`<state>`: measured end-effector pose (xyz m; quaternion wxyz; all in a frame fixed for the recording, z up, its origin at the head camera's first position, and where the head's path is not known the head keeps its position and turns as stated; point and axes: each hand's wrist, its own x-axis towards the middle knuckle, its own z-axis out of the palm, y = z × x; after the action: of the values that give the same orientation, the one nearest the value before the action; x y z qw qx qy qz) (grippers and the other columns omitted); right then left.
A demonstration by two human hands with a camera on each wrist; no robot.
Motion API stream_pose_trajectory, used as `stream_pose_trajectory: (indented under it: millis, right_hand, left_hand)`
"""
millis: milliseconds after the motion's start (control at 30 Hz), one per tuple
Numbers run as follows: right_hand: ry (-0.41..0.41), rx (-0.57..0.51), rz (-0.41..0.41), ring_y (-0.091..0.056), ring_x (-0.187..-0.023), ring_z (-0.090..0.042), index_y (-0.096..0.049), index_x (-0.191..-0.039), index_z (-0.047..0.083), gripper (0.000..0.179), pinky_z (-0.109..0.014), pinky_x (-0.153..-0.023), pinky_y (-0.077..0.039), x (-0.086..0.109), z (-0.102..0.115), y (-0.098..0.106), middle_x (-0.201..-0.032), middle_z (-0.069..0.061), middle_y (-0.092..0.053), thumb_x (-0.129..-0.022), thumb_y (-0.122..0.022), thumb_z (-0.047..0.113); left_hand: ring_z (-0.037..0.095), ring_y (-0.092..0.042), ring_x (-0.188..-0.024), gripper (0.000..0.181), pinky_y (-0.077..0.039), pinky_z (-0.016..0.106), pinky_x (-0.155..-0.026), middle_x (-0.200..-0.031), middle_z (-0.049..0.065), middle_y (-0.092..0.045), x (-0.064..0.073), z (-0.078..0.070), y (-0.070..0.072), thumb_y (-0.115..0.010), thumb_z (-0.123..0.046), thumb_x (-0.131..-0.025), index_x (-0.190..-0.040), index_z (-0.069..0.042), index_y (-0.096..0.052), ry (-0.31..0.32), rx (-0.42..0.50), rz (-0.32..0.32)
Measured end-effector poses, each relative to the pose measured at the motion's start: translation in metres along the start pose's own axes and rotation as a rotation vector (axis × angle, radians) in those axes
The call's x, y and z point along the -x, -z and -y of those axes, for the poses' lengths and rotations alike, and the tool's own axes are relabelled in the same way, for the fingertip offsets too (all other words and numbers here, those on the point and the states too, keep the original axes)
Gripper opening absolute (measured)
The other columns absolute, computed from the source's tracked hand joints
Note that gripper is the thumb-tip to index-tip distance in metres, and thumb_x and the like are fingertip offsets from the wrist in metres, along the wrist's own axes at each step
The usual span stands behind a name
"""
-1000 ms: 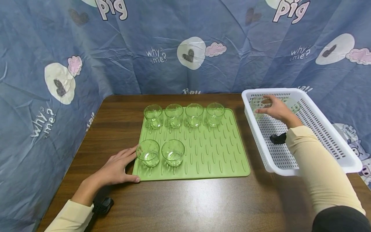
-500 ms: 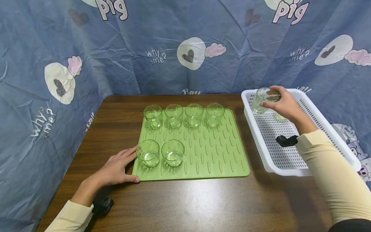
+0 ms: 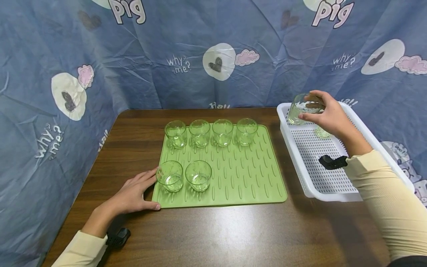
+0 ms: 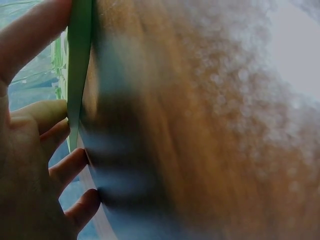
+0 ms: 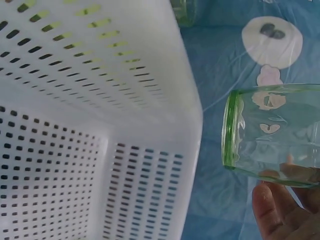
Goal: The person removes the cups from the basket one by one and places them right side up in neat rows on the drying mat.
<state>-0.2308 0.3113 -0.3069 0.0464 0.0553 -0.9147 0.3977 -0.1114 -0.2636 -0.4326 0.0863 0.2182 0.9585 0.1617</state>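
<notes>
My right hand (image 3: 328, 115) holds a clear, green-tinted drinking glass (image 3: 296, 112) between thumb and fingers, raised over the back left part of the white plastic basket (image 3: 297, 167). In the right wrist view, the glass (image 5: 272, 137) is beyond the basket rim, with fingertips (image 5: 269, 200) against its side. Another glass (image 3: 322, 132) sits in the basket, partly hidden by my hand. My left hand (image 3: 135, 194) rests at the left edge of the green ridged mat (image 3: 248, 181), fingers extended, thumb at its front corner. The left wrist view shows those fingers against the mat's edge (image 4: 77, 55).
Several glasses (image 3: 222, 132) stand in a row along the mat's back. Two more, a left one (image 3: 170, 177) and a right one (image 3: 198, 177), stand at its front left. Brown wooden table (image 3: 213, 233) surrounds the mat; a blue printed cloth (image 3: 186, 89) hangs behind.
My right hand has lifted the glass up from inside the basket to above its rim. The left hand has stayed at the mat's edge, and the glasses on the mat have not moved.
</notes>
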Motion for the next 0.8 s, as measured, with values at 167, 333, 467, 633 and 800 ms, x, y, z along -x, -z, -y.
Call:
stream_pose_trajectory:
  millis: [167,333,467,633,800]
  right_hand:
    - [0.025,-0.018,0.004,-0.053,-0.113,0.005,-0.030,-0.153,0.007,0.083,-0.003,-0.082,-0.041,0.001,0.005,-0.001,-0.146,-0.015,-0.050,-0.086,-0.077,0.022]
    - [0.036,-0.020,0.023,-0.056,-0.125,-0.017,-0.029,-0.154,0.008,0.084,-0.003,-0.081,-0.043,0.003,0.014,-0.002,-0.147,-0.016,-0.050,-0.086,-0.078,0.021]
    - [0.054,-0.027,0.056,-0.057,-0.124,-0.015,-0.030,-0.154,0.008,0.084,-0.003,-0.081,-0.044,0.007,0.023,-0.005,-0.148,-0.015,-0.050,-0.086,-0.078,0.019]
    - [0.083,-0.076,0.107,-0.057,-0.118,-0.004,-0.032,-0.153,0.008,0.082,-0.006,-0.082,-0.048,0.012,0.037,-0.013,-0.146,-0.015,-0.050,-0.085,-0.078,0.012]
    - [0.098,-0.082,0.159,-0.057,-0.126,-0.029,-0.032,-0.153,0.011,0.083,-0.007,-0.082,-0.048,0.018,0.051,-0.026,-0.145,-0.016,-0.051,-0.084,-0.079,0.012]
  left_hand:
    - [0.042,-0.034,-0.142,0.102,-0.033,0.071,-0.101,-0.163,0.012,-0.031,0.000,0.000,0.000,-0.080,-0.059,-0.072,-0.152,-0.008,-0.041,0.000,0.002,0.002]
    - [0.042,-0.034,-0.142,0.103,-0.032,0.071,-0.102,-0.162,0.014,-0.032,0.001,0.000,0.000,-0.080,-0.058,-0.071,-0.152,-0.007,-0.040,0.001,0.008,0.000]
    - [0.042,-0.034,-0.142,0.104,-0.032,0.070,-0.102,-0.162,0.014,-0.032,0.001,0.001,0.000,-0.080,-0.059,-0.071,-0.152,-0.008,-0.040,0.002,0.006,0.000]
    - [0.042,-0.034,-0.142,0.103,-0.033,0.071,-0.101,-0.162,0.013,-0.032,0.001,0.002,0.000,-0.080,-0.059,-0.071,-0.152,-0.009,-0.040,0.000,0.007,-0.001]
    - [0.042,-0.034,-0.143,0.103,-0.033,0.071,-0.100,-0.162,0.013,-0.032,0.001,0.001,0.000,-0.080,-0.059,-0.071,-0.152,-0.008,-0.041,0.000,0.004,0.000]
